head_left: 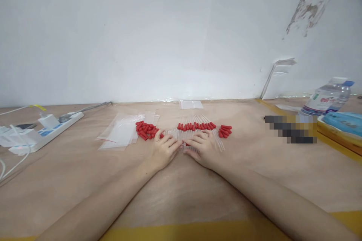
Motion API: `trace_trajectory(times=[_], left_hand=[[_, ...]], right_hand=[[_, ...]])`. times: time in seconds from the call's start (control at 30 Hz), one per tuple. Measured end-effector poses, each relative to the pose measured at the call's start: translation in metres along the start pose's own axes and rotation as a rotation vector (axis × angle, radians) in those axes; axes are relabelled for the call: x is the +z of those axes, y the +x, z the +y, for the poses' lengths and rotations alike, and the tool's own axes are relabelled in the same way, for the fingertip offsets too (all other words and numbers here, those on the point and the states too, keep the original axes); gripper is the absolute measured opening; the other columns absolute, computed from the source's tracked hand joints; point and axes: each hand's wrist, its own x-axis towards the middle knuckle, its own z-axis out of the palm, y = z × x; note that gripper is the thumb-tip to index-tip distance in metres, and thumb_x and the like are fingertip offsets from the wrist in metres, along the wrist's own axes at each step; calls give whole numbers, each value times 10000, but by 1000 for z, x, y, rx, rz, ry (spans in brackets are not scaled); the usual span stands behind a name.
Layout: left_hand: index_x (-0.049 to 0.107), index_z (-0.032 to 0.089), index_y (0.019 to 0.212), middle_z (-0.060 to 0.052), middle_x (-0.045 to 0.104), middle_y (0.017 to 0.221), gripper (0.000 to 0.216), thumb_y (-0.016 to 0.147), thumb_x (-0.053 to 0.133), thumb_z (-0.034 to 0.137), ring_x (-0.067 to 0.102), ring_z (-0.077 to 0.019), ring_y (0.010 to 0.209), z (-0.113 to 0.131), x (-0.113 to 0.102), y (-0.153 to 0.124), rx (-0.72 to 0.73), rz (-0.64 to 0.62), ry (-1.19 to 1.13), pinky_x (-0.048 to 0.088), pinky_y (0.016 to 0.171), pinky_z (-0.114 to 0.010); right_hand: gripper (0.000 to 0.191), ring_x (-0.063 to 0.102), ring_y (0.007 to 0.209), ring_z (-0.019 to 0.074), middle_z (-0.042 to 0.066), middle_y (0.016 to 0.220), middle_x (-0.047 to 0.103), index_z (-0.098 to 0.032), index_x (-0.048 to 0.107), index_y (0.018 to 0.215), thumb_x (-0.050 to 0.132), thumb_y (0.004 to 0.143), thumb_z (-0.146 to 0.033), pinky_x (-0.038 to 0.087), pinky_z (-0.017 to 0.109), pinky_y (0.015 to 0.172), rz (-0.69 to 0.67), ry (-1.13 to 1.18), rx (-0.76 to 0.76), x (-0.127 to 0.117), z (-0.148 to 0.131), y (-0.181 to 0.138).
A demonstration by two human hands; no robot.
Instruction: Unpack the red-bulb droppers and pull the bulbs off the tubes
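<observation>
Both my hands lie flat on a row of clear glass dropper tubes [217, 139] on the brown table [181, 192]. My left hand [164, 150] has its fingers stretched out toward the middle, resting on the tubes. My right hand [202, 148] mirrors it, fingers spread, fingertips almost touching the left ones. A row of red rubber bulbs [196, 125] caps the tubes just beyond my fingers. A loose pile of red bulbs [145, 130] lies to the left and a smaller pile [224, 131] to the right.
Clear zip bags [121, 131] lie left of the bulbs, another small bag [191, 104] by the wall. A white power strip [42, 131] with plugs sits far left. A water bottle [328, 99] and a blue packet [343, 122] on a yellow tray stand at the right.
</observation>
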Motion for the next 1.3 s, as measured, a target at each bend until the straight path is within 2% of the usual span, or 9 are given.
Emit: trace_trajectory(times=[0.13, 0.37, 0.57, 0.77, 0.9, 1.03, 1.1, 1.2, 1.3], left_hand=[[620, 233, 872, 2, 641, 701, 196, 853, 431, 183, 547, -155, 765, 4, -2, 1, 32, -33, 14, 268, 922, -436], [618, 207, 848, 5, 619, 655, 172, 838, 449, 183, 531, -157, 747, 5, -5, 0, 22, -22, -30, 254, 910, -449], [614, 205, 853, 7, 615, 673, 179, 843, 437, 181, 524, -154, 762, 6, -7, 0, -18, -49, -115, 221, 927, -459], [602, 196, 798, 8, 578, 647, 220, 871, 398, 227, 495, -152, 787, 7, -11, 1, -93, -162, -218, 204, 927, -438], [584, 190, 776, 13, 564, 650, 238, 881, 376, 236, 476, -145, 787, 5, -12, 1, -97, -204, -268, 196, 930, -423], [542, 176, 730, 13, 553, 649, 257, 888, 347, 231, 461, -139, 764, 6, -13, 0, -79, -215, -317, 219, 902, -404], [516, 169, 698, 12, 542, 639, 273, 890, 330, 223, 452, -136, 742, 6, -14, 1, -70, -216, -342, 238, 880, -393], [484, 165, 663, 11, 523, 616, 291, 892, 313, 221, 445, -137, 715, 4, -14, -1, -63, -213, -371, 263, 850, -385], [472, 165, 648, 5, 508, 612, 315, 897, 286, 215, 449, -139, 686, -5, -13, -7, -135, -169, -370, 298, 807, -369]], right_hand=[[209, 501, 746, 147, -9, 656, 643, -254, 649, 824, 451, 854, -313, 208, 396, 893, 20, -117, -58, 3, 0, -2], [174, 472, 694, 115, -42, 554, 585, -241, 637, 771, 481, 837, -284, 137, 401, 934, 147, -227, -180, 2, 2, -4], [120, 482, 709, 105, -57, 552, 579, -242, 622, 811, 508, 822, -279, 160, 381, 923, 203, -260, -237, 5, 7, -6], [64, 509, 693, 94, -78, 547, 589, -252, 619, 811, 558, 794, -259, 171, 422, 946, 300, -304, -297, 2, 8, -5], [56, 537, 698, 82, -89, 561, 603, -260, 628, 806, 581, 786, -235, 197, 403, 949, 390, -364, -411, -3, 7, -4], [152, 559, 746, 65, -108, 627, 635, -310, 635, 828, 576, 781, -178, 210, 341, 939, 440, -426, -515, -6, 7, -7], [215, 568, 759, 61, -119, 685, 653, -359, 625, 890, 558, 791, -181, 228, 316, 911, 396, -446, -495, -7, 8, -9], [277, 578, 756, 65, -128, 747, 664, -422, 593, 969, 538, 807, -205, 279, 301, 839, 252, -399, -413, -8, 13, -14], [260, 572, 731, 87, -109, 749, 663, -426, 603, 956, 560, 798, -225, 305, 319, 801, 269, -310, -278, -12, 25, -15]])
